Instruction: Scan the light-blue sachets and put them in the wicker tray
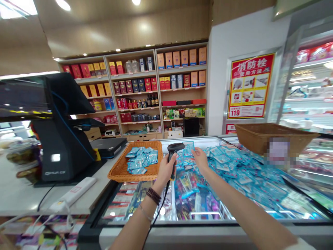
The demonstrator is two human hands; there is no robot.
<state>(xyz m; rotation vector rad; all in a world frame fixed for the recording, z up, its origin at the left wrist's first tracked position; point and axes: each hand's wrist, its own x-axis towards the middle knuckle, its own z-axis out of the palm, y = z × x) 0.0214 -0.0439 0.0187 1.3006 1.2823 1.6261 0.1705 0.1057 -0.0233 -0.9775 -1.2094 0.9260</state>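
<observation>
A black handheld barcode scanner [176, 147] is gripped by its handle in my left hand [165, 170], its cord trailing down past my wrist. To its right my right hand [200, 159] pinches the edge of a light-blue packet [187, 147], held up close to the scanner's head. A loose heap of similar blue packets [234, 166] spreads over the freezer's glass top on the right. On the left, an orange woven basket [114, 172] holds more blue packets [142, 159].
A black checkout terminal [65, 139] and a white power strip [74, 192] occupy the left counter. At the right, a brown basket [249, 139] stands behind the packets. The chest freezer [145, 205] has a glass top. Shelves [135, 93] of boxed goods line the back wall.
</observation>
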